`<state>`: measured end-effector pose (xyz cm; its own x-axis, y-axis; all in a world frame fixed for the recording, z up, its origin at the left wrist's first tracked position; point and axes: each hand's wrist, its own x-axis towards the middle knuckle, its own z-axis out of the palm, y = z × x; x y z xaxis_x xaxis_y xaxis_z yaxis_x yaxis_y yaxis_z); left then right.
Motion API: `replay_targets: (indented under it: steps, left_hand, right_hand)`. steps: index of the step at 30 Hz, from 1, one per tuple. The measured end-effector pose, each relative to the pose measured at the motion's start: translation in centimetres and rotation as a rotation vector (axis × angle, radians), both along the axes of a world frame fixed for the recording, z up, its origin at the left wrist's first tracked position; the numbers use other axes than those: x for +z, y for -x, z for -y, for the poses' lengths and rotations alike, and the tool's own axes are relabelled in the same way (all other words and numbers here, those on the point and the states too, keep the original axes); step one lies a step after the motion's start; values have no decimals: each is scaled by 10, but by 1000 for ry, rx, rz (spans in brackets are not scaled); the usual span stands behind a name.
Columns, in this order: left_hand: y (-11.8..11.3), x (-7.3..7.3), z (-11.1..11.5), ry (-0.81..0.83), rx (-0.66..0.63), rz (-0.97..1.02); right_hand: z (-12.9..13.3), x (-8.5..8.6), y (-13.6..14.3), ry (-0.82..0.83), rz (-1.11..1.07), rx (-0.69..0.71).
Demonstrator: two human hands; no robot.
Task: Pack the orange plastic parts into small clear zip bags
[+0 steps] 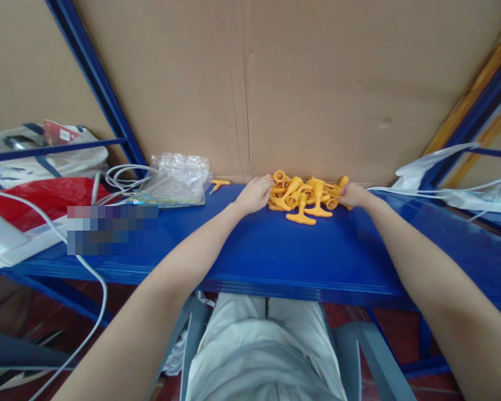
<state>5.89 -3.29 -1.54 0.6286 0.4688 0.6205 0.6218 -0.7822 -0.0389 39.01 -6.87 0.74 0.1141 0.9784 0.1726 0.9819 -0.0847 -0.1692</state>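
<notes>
Far left: a pale cloth bag [69, 165] is sitting behind a blue rail, a red bag [62, 195] is lying in front of it, and a white cable [102, 278] is trailing down past the bench [271, 256]. A pixelated patch [112, 230] is blocking whatever is there.

Next, clear plastic bags [179, 181] are lying near the back, with 1 lone yellow corkscrew [221, 182] sitting just beside them, its metal spiral showing.

Left hand [254, 196] is resting palm-down, fingers reaching to the pile's left edge. Fingertips are hiding among the pieces; can't tell if it's grasping any.

Yellow corkscrew pile [300, 196] is lying between the 2 hands, near the back edge by the cardboard. 2 T-handles are jutting out toward the person.

Right hand [354, 195] is touching the pile's right end, fingers curling by 1 upright piece; grip vs. plain contact isn't showing, can't tell.

Further right, white plastic [413, 168] is leaning by the frame.

Progress, my read: most pieces are sitting gathered, 1 is lying apart. Anything beyond gathering isn't showing. Pieces are overlapping, so no reliable count; both forearms are running out of frame.
</notes>
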Motion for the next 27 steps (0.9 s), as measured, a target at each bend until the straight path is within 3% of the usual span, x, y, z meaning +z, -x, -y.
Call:
replay_targets:
  steps: [4,9,13,19,23,27]
  left_hand:
    - [-4,3,7,-61,-63,-6]
    - [-6,8,16,-129,-70,11]
    - [-9,12,21,-223,-58,65]
    - [-17,13,26,-304,-75,51]
    - [-18,11,24,-295,-76,-16]
    - [-18,10,21,-309,-81,-62]
  right_hand:
    - [12,13,7,-14,72,-121]
    - [21,28,10,-299,3,-145]
    - [21,24,28,-566,117,84]
    - [26,10,77,-662,434,553]
    - [34,10,98,-654,524,670]
    - [38,9,101,-664,560,693]
